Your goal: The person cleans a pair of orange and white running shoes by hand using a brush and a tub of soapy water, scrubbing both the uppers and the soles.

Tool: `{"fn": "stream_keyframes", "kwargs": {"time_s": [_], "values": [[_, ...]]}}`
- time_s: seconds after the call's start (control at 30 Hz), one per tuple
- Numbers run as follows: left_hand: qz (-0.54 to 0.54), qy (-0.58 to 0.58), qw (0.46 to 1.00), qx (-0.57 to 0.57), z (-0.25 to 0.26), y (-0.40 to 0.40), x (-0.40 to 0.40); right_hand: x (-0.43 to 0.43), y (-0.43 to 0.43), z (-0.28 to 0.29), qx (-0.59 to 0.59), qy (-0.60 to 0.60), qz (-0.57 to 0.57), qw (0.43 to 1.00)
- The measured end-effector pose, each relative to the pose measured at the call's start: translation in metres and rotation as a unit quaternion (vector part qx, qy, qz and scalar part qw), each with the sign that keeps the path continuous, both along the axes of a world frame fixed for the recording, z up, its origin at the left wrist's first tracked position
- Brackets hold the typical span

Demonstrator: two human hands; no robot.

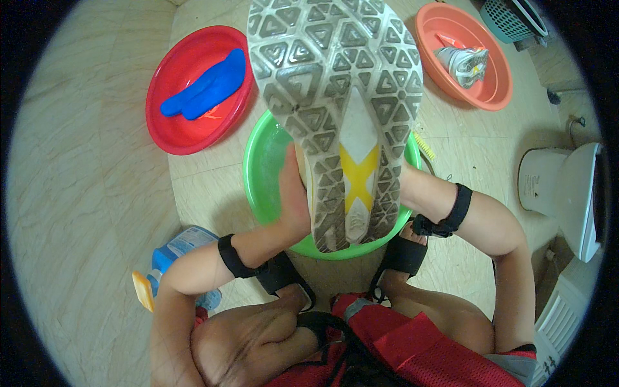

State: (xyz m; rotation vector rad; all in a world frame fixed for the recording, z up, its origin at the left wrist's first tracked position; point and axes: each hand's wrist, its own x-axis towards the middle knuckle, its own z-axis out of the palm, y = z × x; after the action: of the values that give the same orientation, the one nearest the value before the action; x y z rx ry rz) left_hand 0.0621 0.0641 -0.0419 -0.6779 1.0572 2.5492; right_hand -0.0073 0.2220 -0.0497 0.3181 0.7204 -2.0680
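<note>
A sports shoe is held sole up, its grey-and-white tread (355, 111) with a yellow cross facing me. My left hand (294, 193) grips the shoe's left edge, its fingers partly hidden behind it. From the right, my forearm reaches behind the shoe, so my right hand is out of sight. Below the shoe is a green basin (258, 193) that looks wet inside.
On the left, a red basin (162, 96) holds blue insoles (208, 87). An orange basin (500, 92) contains another shoe (464, 65). A yellow brush (424, 145), a blue bottle (186, 244), a teal basket (505, 19) and a white toilet (546, 179) are around.
</note>
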Motion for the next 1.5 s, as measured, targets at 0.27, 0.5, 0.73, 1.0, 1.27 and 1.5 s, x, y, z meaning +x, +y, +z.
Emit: {"fn": "stream_keyframes", "kwargs": {"time_s": [0.27, 0.5, 0.73, 1.0, 1.27, 1.5], "values": [[-0.157, 0.160, 0.938, -0.263, 0.027, -0.010, -0.021, 0.001, -0.009, 0.009, 0.002, -0.016, -0.025, 1.000], [-0.078, 0.103, 0.989, -0.074, 0.040, 0.000, -0.033, -0.011, -0.006, 0.021, 0.015, -0.015, -0.063, 0.998], [-0.058, 0.020, 0.986, 0.152, 0.047, 0.006, -0.024, -0.022, 0.004, 0.032, 0.024, -0.004, -0.086, 0.996], [-0.026, 0.168, 0.985, -0.008, 0.039, 0.007, -0.032, -0.009, -0.006, 0.033, -0.007, -0.042, -0.079, 0.996], [-0.071, 0.113, 0.989, 0.067, 0.031, 0.007, -0.038, -0.004, 0.003, 0.038, -0.007, -0.057, -0.087, 0.995], [-0.091, 0.016, 0.995, -0.041, 0.035, 0.003, -0.030, 0.001, 0.001, 0.041, -0.009, -0.068, -0.093, 0.993]]}}
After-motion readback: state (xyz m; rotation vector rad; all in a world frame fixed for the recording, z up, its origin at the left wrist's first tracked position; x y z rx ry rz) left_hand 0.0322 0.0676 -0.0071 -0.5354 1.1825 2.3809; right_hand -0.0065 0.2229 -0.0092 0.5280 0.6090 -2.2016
